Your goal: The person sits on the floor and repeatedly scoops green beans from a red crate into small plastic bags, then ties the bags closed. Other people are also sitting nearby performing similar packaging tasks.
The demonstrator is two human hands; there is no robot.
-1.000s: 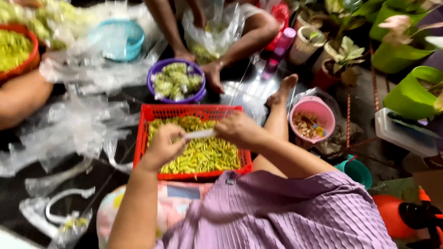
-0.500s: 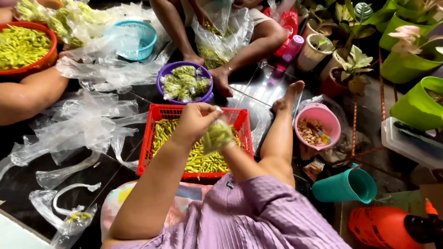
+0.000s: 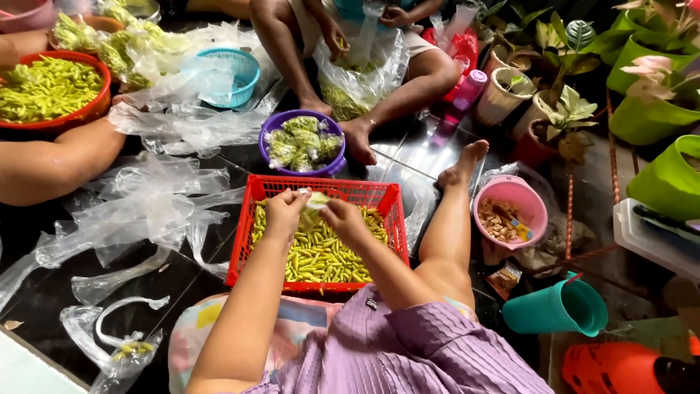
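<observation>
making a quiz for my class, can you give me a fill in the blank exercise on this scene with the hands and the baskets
1. Both hands, left hand and right hand, hold a small clear plastic bag over the ____ rectangular plastic crate.
2. The crate is filled with small yellow-green ____.
3. The round purple plastic bowl beyond the crate holds filled ____.
4. The teal plastic cup lies on its ____.

Missing words: red; pods; bags; side

A small clear bag (image 3: 318,199) with green pods inside sits up high, just above the red basket (image 3: 255,226), pinched at both ends.
</observation>
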